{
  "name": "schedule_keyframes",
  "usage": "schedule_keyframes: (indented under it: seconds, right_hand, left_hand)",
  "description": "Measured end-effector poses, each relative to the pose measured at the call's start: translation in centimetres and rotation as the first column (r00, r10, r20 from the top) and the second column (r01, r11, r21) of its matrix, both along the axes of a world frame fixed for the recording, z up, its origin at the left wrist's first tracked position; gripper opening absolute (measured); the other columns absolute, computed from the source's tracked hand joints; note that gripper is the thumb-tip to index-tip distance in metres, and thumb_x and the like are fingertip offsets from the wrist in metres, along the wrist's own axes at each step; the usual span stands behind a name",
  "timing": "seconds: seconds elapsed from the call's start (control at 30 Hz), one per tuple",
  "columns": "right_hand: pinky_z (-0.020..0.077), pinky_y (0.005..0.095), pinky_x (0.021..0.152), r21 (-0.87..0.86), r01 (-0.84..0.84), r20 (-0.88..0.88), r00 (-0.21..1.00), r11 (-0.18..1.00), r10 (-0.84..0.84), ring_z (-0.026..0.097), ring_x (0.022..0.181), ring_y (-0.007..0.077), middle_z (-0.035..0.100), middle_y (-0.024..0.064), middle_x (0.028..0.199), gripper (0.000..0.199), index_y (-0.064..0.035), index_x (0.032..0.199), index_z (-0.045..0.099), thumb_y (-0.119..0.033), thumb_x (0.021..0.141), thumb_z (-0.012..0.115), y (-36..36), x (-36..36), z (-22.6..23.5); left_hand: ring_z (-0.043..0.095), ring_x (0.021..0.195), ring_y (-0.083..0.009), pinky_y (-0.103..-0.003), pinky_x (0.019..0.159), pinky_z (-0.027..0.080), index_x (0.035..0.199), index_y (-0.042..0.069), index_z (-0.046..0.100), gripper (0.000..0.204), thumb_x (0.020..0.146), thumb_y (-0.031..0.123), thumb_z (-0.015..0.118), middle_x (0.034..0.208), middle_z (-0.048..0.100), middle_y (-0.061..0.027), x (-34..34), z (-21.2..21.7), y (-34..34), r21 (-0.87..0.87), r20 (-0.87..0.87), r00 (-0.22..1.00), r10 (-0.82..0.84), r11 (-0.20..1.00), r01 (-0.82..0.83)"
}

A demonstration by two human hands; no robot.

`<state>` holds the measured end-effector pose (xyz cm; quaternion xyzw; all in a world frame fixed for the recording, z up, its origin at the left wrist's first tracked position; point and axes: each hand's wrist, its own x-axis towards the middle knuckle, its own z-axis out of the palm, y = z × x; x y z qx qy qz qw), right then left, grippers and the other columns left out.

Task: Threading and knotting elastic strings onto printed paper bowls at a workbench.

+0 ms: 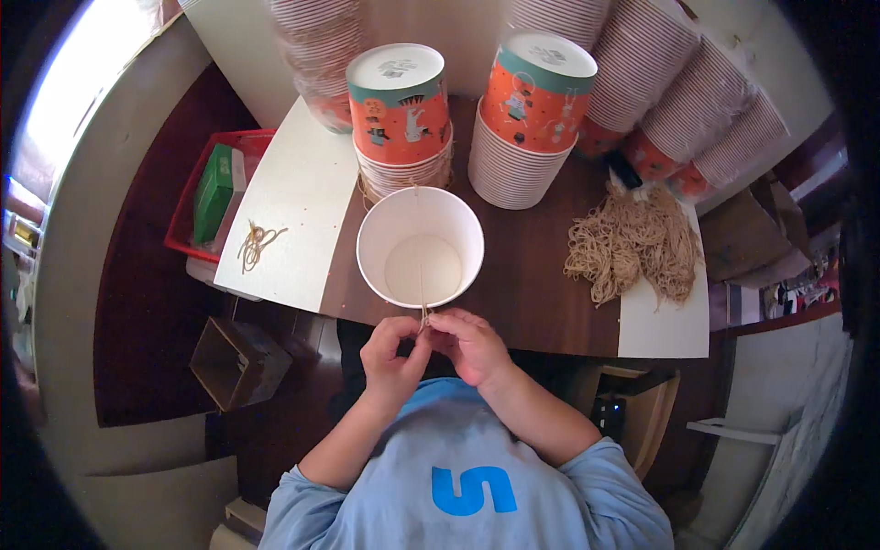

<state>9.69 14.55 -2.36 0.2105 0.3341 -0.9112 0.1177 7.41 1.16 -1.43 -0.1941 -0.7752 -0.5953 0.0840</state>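
A white paper bucket [466, 240] stands at the near edge of the table, its open mouth facing me. A thin beige string [422, 282] runs across its mouth to the near rim. At that rim my left hand [390, 356] pinches the string between thumb and fingers. My right hand [474, 348] closes on the string right beside it, the fingertips of both hands nearly touching. Whether the string is knotted there is too small to tell. A large tangled heap of beige strings [632, 243] lies on the right of the table, and a few loose strings [261, 244] lie on the left.
Behind the bucket stand two stacks, topped by upside-down orange and green printed buckets [401, 115] [536, 103]. Plastic-wrapped bucket stacks [642, 64] line the back. At left are a red crate [188, 209] with a green box [218, 192] and, on the floor, a cardboard box [229, 367].
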Motion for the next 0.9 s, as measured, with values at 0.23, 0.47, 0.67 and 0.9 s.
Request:
schedule_keyframes:
  seconds: [0.23, 0.47, 0.67, 0.9]
  right_hand:
    - [0.0428, 0.0245, 0.071, 0.007, 0.013, 0.021, 1.0, 1.0, -0.013, 0.059, 0.076, 0.0103, 0.065, 0.0014, 0.086, 0.013, -0.0104, 0.091, 0.064, -0.019, 0.083, 0.058, 0.0, -0.1, -0.1]
    - [0.0464, 0.0283, 0.073, 0.09, 0.059, -0.004, 0.998, 0.994, -0.059, 0.061, 0.078, 0.0146, 0.066, 0.0031, 0.09, 0.013, -0.0069, 0.091, 0.064, -0.015, 0.082, 0.058, 0.9, -0.5, -1.1]
    - [0.0486, 0.0295, 0.067, 0.9, 0.195, -0.234, 0.971, 0.39, 0.054, 0.061, 0.073, 0.016, 0.066, 0.0055, 0.088, 0.017, -0.0003, 0.088, 0.064, -0.015, 0.082, 0.061, 1.3, -0.3, -0.4]
    - [0.0488, 0.0301, 0.065, 0.574, 0.154, -0.218, 0.975, 0.804, -0.031, 0.06, 0.073, 0.0139, 0.066, 0.0077, 0.088, 0.019, 0.0005, 0.089, 0.064, -0.018, 0.085, 0.062, 1.4, 0.0, -0.8]
  left_hand:
    - [0.061, 0.074, -0.0102, -0.021, 0.065, 0.049, 0.09, -0.001, 0.058, 0.008, 0.083, -0.001, 0.061, 0.084, 0.064, -0.0073, 0.2, -0.2, -0.6, 0.119, 0.232, 0.969, -0.087, 0.991, 0.06]
    - [0.064, 0.075, -0.0132, -0.022, 0.065, 0.05, 0.087, -0.001, 0.056, 0.005, 0.085, 0.0, 0.061, 0.085, 0.066, -0.0104, -0.2, -0.3, -0.6, 0.305, 0.383, 0.911, -0.153, 0.952, 0.032]
    - [0.064, 0.074, -0.0142, -0.022, 0.064, 0.05, 0.086, 0.001, 0.056, 0.005, 0.085, 0.001, 0.061, 0.084, 0.065, -0.0098, -0.3, -0.2, -0.8, 0.305, 0.447, 0.879, -0.163, 0.952, 0.021]
    - [0.064, 0.073, -0.0147, -0.023, 0.065, 0.051, 0.086, 0.001, 0.056, 0.006, 0.084, 0.0, 0.061, 0.084, 0.065, -0.0092, -0.3, -0.6, -0.4, 0.389, 0.46, 0.865, -0.199, 0.921, 0.005]
